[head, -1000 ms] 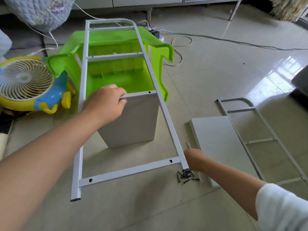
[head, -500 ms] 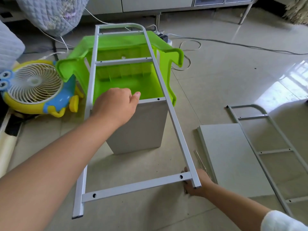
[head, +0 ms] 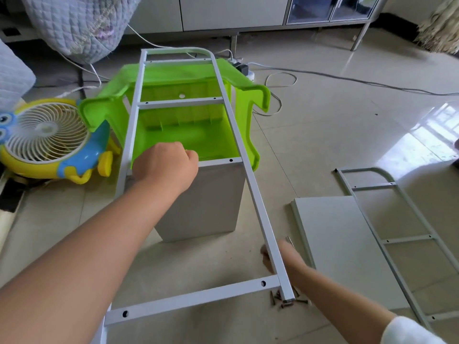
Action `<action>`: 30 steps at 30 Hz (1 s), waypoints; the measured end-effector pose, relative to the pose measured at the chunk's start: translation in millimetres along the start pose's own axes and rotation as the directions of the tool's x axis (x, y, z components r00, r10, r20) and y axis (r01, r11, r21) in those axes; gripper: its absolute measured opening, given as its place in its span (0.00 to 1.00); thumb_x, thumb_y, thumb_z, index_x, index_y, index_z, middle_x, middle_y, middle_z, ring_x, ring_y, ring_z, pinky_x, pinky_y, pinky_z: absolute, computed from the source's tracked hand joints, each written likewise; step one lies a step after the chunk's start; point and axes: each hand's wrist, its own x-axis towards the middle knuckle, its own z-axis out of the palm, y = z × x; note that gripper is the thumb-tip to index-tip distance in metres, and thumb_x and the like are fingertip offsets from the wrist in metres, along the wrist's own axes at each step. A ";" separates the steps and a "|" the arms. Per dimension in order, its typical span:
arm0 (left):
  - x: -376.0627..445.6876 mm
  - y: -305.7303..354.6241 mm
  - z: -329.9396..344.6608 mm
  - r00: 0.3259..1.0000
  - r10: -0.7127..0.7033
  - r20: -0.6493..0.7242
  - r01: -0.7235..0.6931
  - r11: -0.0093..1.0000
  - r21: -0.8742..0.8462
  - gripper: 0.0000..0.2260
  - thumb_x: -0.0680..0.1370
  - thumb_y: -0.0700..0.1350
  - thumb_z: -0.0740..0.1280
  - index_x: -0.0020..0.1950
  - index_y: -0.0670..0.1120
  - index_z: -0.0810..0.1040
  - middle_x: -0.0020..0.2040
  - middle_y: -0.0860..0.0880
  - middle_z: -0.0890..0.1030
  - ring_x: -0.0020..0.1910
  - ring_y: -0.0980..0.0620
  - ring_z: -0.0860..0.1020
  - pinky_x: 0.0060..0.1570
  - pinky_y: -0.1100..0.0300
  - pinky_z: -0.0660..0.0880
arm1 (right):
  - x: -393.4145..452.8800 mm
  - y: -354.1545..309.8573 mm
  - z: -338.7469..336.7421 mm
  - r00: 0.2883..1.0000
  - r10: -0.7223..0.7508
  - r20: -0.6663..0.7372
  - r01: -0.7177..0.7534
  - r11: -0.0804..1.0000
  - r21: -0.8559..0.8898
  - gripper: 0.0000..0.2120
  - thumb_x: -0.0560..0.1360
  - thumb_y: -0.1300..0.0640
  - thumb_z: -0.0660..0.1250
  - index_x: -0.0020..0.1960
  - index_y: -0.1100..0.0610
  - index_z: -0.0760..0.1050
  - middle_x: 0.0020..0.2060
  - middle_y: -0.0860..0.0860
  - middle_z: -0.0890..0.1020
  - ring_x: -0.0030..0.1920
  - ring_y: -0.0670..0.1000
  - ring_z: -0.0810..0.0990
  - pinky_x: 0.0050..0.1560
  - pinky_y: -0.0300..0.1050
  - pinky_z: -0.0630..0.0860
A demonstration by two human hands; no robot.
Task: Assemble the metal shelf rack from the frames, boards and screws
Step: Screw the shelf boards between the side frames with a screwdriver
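Observation:
A white metal ladder-shaped frame [head: 258, 217] lies tilted over a grey board [head: 206, 202] that stands on edge on the floor. My left hand [head: 165, 167] grips the frame's middle crossbar where it meets the board's top edge. My right hand [head: 280, 256] is low by the frame's right rail, which partly hides it; its fingers look curled, and I cannot see what they hold. A small pile of dark screws [head: 285, 300] lies on the floor under the frame's near right corner. A second board [head: 330, 242] and a second frame [head: 397, 239] lie flat at the right.
A green plastic stool [head: 188, 135] lies on its side under the frame's far end. A yellow and blue toy fan [head: 47, 135] sits at the left. Cables [head: 323, 75] and a power strip run across the tiled floor behind. A thin metal tool [head: 289, 240] lies beside the flat board.
My right hand went down onto the screw pile and has since lifted off toward the right rail, leaving the screws uncovered. My left hand stays on the crossbar. The view has tilted upward.

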 end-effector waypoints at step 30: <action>-5.1 -10.6 9.0 0.991 0.111 0.074 -0.115 0.993 0.041 0.25 0.82 0.53 0.45 0.74 0.39 0.56 0.75 0.43 0.58 0.76 0.48 0.52 0.72 0.54 0.51 | -7.1 -110.9 -147.9 0.407 -0.461 -0.789 0.669 0.738 -0.087 0.08 0.68 0.67 0.66 0.43 0.66 0.83 0.36 0.59 0.83 0.33 0.47 0.78 0.41 0.32 0.72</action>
